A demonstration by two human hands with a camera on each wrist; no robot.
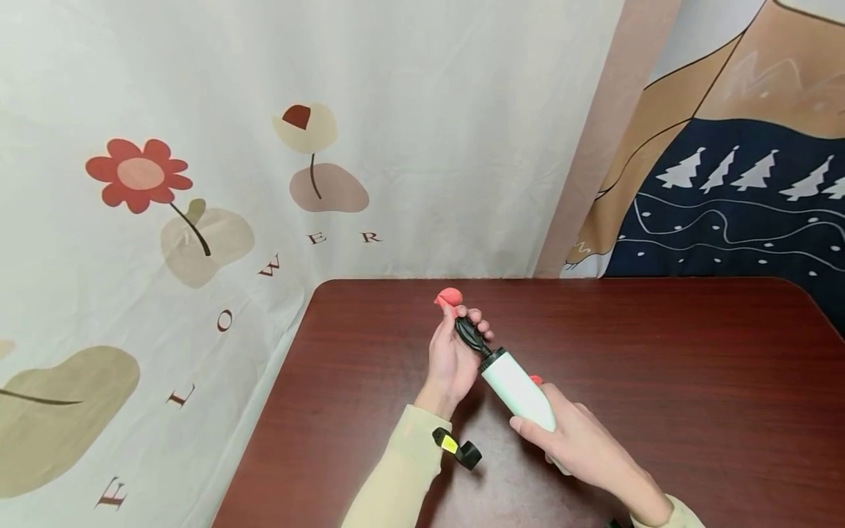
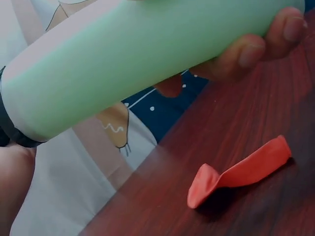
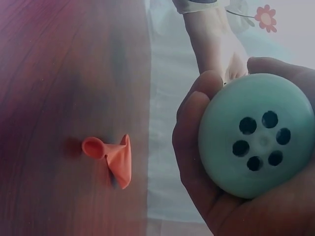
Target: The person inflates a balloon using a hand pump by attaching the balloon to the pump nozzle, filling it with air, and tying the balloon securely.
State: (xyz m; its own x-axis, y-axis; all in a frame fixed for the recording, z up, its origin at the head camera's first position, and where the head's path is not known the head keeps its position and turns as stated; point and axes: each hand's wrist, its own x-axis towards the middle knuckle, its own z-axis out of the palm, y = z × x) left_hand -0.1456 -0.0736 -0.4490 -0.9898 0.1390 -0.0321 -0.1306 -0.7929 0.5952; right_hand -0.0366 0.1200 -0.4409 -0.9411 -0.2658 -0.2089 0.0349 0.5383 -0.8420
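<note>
A balloon pump (image 1: 520,390) with a pale mint body and a black nozzle end (image 1: 470,334) slants across the middle of the head view. Its body is gripped by my right hand (image 1: 584,444) near the lower end. At the nozzle, my left hand (image 1: 454,363) pinches a red balloon (image 1: 451,297) between thumb and fingers; its round end shows above the thumb. Holes dot the pump's round base (image 3: 263,136) in the right wrist view. A second, limp red balloon (image 2: 241,172) lies on the table below the pump, mostly hidden in the head view.
The dark red wooden table (image 1: 693,352) spreads out under both hands. Behind and to the left hangs a pale curtain (image 1: 462,132) with flower prints. A dark blue tree-patterned cloth (image 1: 726,220) hangs at the back right.
</note>
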